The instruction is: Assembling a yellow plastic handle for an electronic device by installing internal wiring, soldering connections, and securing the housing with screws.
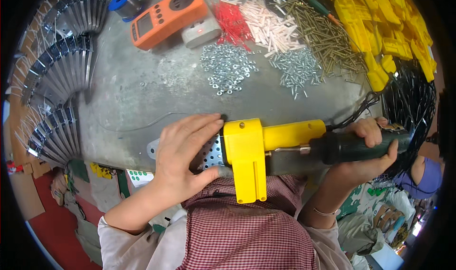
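Observation:
My left hand (183, 151) is closed around the perforated metal guard (212, 153) at the left end of a yellow plastic tool body (244, 151). A flat metal tip (152, 148) sticks out past that hand. The yellow body lies crosswise near the table's front edge, and a black cord (363, 109) runs from its handle (292, 133). Wrapped in my right hand (361, 169) is a dark green power screwdriver (339, 149). Its bit (270, 153) points left at the yellow body's side; whether it sits in a screw is too small to tell.
Piles of nuts (227, 66), short screws (297, 70), long brass-coloured screws (327, 37), white tubes (268, 23) and red sleeves (231, 23) lie beyond. An orange meter (168, 18) stands farther left, near fanned metal blades (61, 63). Yellow housings (380, 28) and black cables (408, 97) fill the right.

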Action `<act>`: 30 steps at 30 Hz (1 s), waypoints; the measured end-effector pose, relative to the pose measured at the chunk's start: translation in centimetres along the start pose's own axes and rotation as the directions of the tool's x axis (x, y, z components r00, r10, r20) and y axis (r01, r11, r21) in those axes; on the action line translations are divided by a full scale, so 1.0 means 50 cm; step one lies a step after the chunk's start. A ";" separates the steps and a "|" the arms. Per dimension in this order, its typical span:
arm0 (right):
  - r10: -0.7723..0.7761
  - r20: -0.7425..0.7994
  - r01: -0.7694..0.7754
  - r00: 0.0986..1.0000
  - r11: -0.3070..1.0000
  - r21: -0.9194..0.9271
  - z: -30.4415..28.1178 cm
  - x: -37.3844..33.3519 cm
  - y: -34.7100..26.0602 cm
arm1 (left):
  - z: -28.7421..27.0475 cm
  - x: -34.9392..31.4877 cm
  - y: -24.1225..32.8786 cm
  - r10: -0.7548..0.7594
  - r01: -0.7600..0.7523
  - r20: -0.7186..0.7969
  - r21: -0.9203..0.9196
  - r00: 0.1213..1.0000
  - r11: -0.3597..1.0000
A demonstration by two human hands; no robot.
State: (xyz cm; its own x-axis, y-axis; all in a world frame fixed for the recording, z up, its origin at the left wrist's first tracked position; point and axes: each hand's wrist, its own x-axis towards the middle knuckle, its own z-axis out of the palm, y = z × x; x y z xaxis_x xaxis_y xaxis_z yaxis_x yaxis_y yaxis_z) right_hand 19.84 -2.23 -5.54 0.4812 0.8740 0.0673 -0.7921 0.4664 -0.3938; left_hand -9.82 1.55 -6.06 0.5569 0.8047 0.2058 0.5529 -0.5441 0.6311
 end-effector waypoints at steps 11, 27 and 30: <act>-0.041 -0.102 0.047 0.994 0.998 0.050 -0.008 -0.012 0.012 | 0.009 0.000 -0.001 0.027 -0.026 -0.028 0.051 0.999 0.998; -0.001 -0.024 0.005 1.000 0.988 0.155 0.011 -0.027 0.043 | 0.004 -0.003 0.008 0.004 -0.005 -0.045 -0.016 0.999 1.000; -0.022 -0.058 0.026 0.998 0.997 0.074 0.004 -0.028 0.042 | -0.027 0.023 0.003 -0.034 0.034 -0.002 -0.090 0.999 0.995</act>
State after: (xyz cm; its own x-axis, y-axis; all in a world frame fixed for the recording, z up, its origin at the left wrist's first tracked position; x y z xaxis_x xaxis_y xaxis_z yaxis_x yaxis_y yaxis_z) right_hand 17.40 -2.46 -6.26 0.5198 0.8540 0.0224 -0.8045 0.4982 -0.3234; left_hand -9.93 2.74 -4.72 0.5364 0.8233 0.1854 0.5133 -0.4927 0.7027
